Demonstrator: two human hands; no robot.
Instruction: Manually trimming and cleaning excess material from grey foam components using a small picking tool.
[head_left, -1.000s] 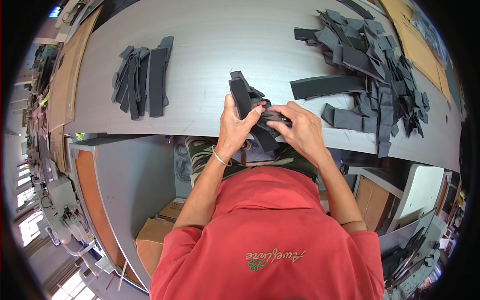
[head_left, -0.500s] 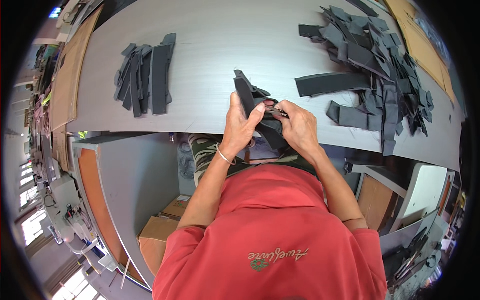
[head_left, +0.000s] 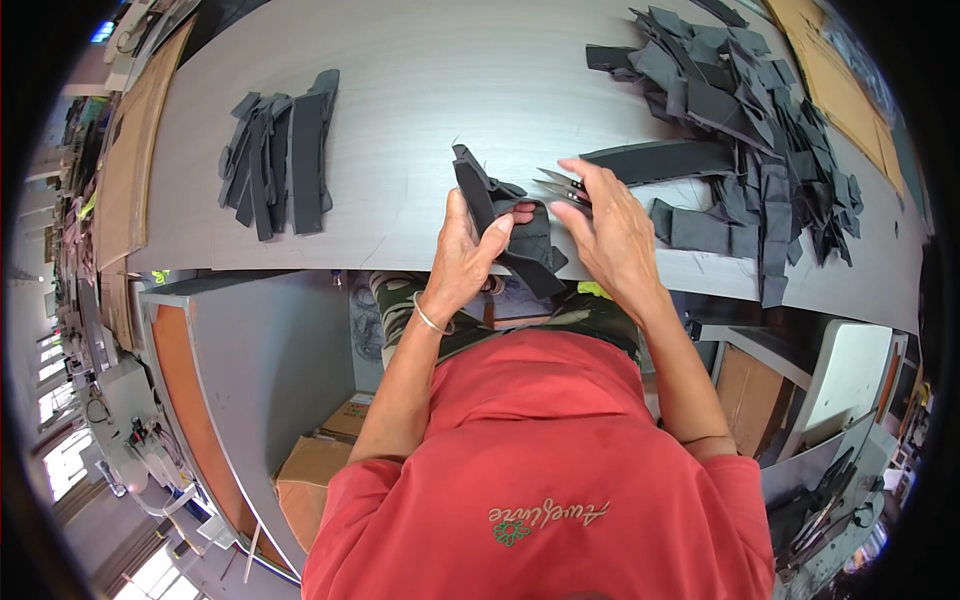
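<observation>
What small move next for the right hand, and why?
Probably bring the snips to the upper end of the held strip: a loose thread seems to stick out there. The left hand grips the strip, while the right hand holds the snips beside it, blades spread and off the cloth.

Pale grey table (head_left: 420,90) spreads beyond left hand (head_left: 466,243) and right hand (head_left: 618,238). Well left of left hand: tan cardboard sheet (head_left: 148,140) at table's end. Lower left of same hand: grey cabinet panel (head_left: 270,335), brown carton (head_left: 305,482); much farther out, bright window (head_left: 68,467). Just below right hand: small yellow-green item (head_left: 593,289), kind unclear. Lower right, well apart: white panel (head_left: 848,378).
</observation>
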